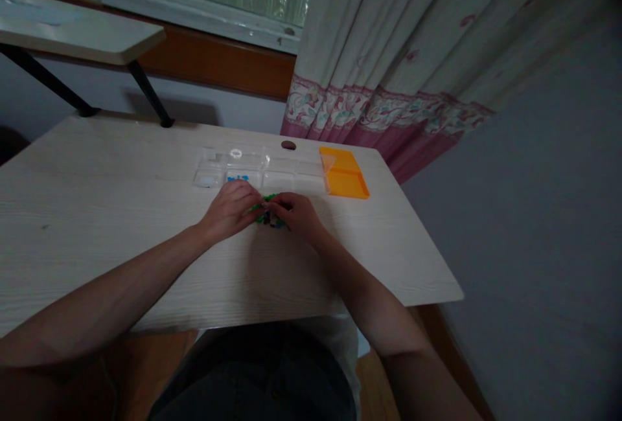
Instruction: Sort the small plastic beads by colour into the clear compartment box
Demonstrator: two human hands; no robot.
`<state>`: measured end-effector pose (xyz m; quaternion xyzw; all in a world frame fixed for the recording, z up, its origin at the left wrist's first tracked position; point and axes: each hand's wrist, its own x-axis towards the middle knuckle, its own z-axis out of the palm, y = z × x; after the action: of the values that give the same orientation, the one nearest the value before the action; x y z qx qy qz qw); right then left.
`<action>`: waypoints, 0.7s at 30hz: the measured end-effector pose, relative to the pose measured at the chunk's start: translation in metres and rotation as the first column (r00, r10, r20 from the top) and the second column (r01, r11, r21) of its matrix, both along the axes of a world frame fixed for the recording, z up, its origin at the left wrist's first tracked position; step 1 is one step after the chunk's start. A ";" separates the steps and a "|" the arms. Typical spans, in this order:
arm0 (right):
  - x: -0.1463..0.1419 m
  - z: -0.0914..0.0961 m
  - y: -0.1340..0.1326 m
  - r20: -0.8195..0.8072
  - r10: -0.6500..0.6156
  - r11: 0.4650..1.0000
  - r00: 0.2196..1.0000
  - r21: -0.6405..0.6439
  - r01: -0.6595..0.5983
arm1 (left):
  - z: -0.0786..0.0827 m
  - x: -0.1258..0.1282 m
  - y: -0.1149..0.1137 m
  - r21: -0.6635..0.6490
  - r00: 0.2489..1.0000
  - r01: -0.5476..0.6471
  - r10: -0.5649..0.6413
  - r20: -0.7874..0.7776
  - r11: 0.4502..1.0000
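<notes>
Room left and right on the table (146, 181), crowding at the middle.
A hand could pass over the left stretch or down the right side; the transparent tray (279, 165) and orange tray (347, 178) block the far middle and far right, while the left hand (236, 210) and right hand (297, 214) crowd the green-edged item (273, 217), any gap between them hard to judge.

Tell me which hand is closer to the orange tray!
Right. The right hand is left of the orange tray, nearer the person; the left hand is farther left.
</notes>
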<state>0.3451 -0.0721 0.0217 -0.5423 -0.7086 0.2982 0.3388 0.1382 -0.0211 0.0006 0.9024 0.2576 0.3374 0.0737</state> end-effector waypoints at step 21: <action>0.007 -0.007 0.003 0.552 0.128 0.949 0.824 0.175 -0.264 | -0.002 -0.001 0.009 -0.098 0.974 -0.167 0.180 0.138 0.981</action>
<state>0.3526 -0.0688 0.0151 -0.4818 -0.8580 0.0797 0.1595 0.1373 -0.0120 -0.0014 0.8454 0.3436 0.3963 0.1012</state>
